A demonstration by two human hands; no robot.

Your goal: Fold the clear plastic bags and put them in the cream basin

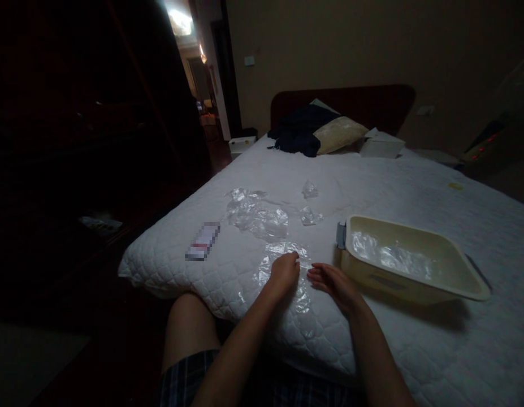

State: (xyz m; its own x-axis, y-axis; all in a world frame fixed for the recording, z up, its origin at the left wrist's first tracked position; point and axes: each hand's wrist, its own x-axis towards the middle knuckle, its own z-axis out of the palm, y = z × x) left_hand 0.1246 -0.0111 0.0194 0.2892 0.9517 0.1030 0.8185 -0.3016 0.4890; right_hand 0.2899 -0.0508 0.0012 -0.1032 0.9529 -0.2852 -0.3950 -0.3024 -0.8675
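A clear plastic bag (302,303) lies flat and shiny on the bed, beneath and around both hands. My left hand (285,271) is closed, its curled fingers pinching the bag's upper part. Just to the right, my right hand (333,284) has its fingers stretched out towards the left one, palm turned inward. A thin pale line, perhaps the bag's edge, spans the small gap between them. Beyond the hands, a larger crumpled sheet of clear plastic (259,217) is spread out. Two small crumpled plastic pieces (309,216) lie beside it.
To the right stands a cream plastic bin (403,288) with grey handles and clear plastic inside. A blurred phone-like object (203,241) lies left on the white quilted bed (160,265). Dark cloth (302,130), a pillow (340,134) and a white box (381,144) are near the headboard.
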